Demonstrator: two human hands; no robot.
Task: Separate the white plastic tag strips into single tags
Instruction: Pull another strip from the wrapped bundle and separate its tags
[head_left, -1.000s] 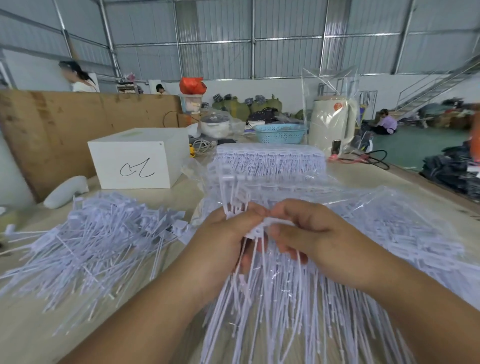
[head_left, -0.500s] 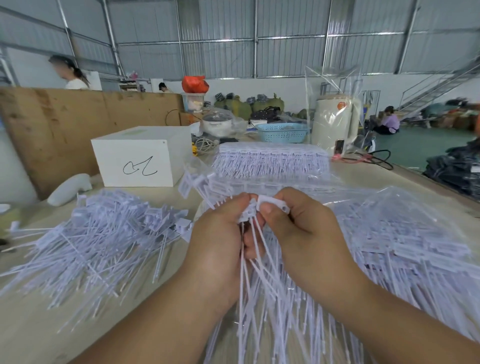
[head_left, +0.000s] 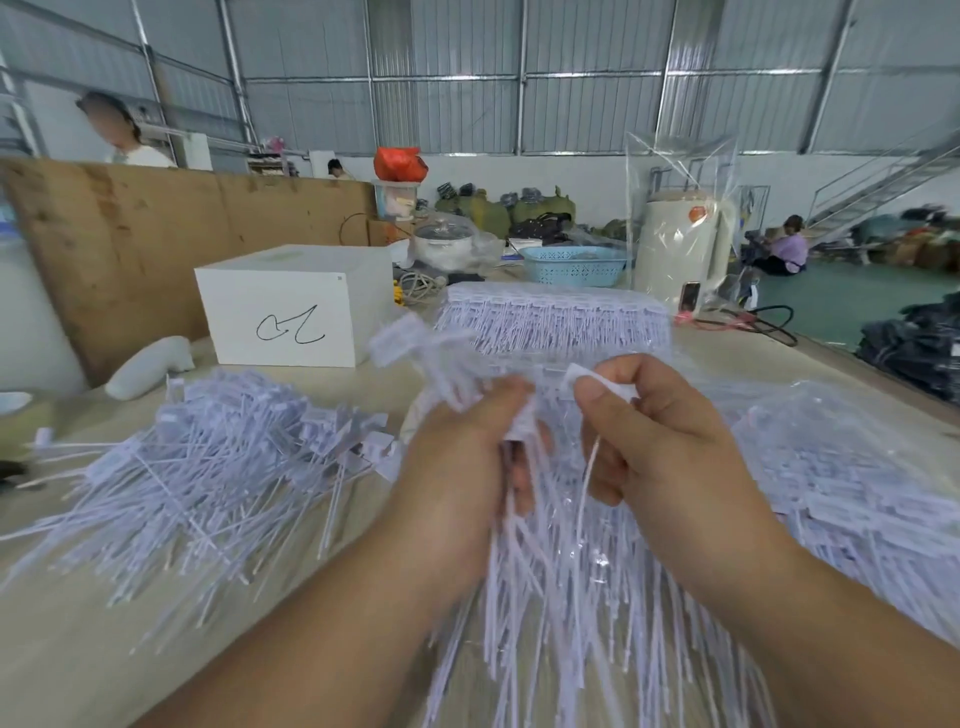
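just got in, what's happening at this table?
A person is splitting white plastic tag strips into single tags by hand. The left hand grips a bunch of joined tags, whose tails hang down toward the table. The right hand pinches one tag head, held slightly apart from the bunch. A loose pile of single tags lies to the left, and more unseparated strips sit behind the hands.
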